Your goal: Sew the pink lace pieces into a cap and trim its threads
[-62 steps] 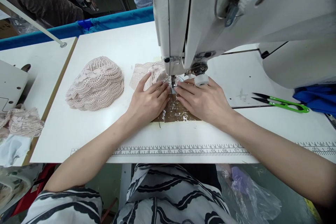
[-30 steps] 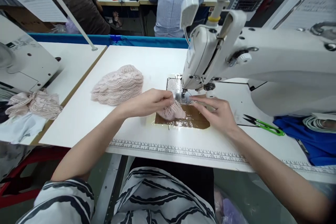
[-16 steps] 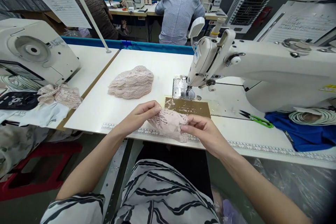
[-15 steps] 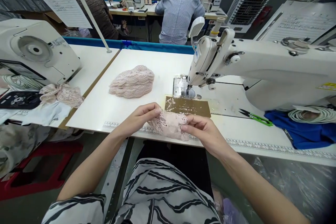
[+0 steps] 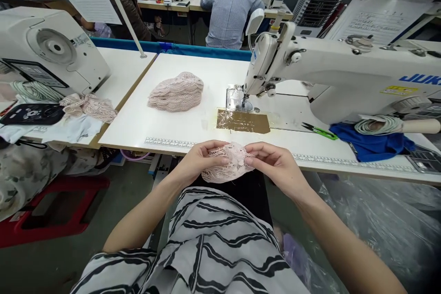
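Note:
A pale pink lace piece [image 5: 229, 165] is held between both hands at the table's front edge, over my lap. My left hand [image 5: 203, 158] pinches its left part, thumb on top. The right part is pinched between the thumb and fingers of my right hand [image 5: 272, 161]. Beyond them, a brown plate [image 5: 243, 121] lies in front of the needle area of a white sewing machine [image 5: 330, 62]. To the left on the white table [image 5: 131, 124] rests a stack of pink lace pieces [image 5: 177, 93].
Green thread snips [image 5: 320, 131] lie right of the plate, beside blue cloth [image 5: 370, 144]. Another sewing machine [image 5: 51, 50] stands at the left, with lace [image 5: 89, 106] and a black phone-like object [image 5: 32, 114] before it. A person in a striped shirt [image 5: 232, 9] sits beyond the table.
Both hands have brought the lace closer to my body, and it is now more bunched together. The camera view has shifted, so the table and machines appear higher.

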{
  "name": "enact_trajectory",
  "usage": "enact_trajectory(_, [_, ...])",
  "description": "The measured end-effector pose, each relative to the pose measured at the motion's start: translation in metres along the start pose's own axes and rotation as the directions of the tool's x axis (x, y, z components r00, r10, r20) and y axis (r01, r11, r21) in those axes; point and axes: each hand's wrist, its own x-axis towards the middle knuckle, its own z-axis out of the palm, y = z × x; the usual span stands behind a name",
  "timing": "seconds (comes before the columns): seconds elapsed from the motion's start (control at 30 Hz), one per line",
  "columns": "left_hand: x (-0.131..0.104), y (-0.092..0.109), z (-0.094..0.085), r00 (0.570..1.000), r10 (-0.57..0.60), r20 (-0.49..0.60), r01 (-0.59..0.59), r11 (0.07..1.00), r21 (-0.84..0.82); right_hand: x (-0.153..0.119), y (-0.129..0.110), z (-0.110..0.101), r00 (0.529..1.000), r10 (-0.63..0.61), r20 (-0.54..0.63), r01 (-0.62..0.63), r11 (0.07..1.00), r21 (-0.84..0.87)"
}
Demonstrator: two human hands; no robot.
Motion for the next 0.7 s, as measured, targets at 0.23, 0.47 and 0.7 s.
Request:
enact_trajectory(0.23, [-0.002, -0.001, 0.003, 0.994, -0.038, -0.101, 0.032, 0.998, -0.061, -0.006, 0.002, -0.005, 0.999, 0.025, -0.034, -0.026, 1.0, -0.012])
enact_trajectory(0.47, [0.003, -0.003, -0.003, 0.995, -0.008, -0.099, 0.005, 1.0, -0.028, -0.002, 0.009, -0.01, 0.999, 0.046, -0.001, -0.045, 0.997, 0.055])
enact_trajectory(0.7, [0.005, 0.007, -0.018, 0.996, 0.003, -0.088, 0.001, 0.999, 0.05, 0.003, 0.019, -0.015, 0.994, 0.075, 0.083, -0.079, 0.996, 0.047])
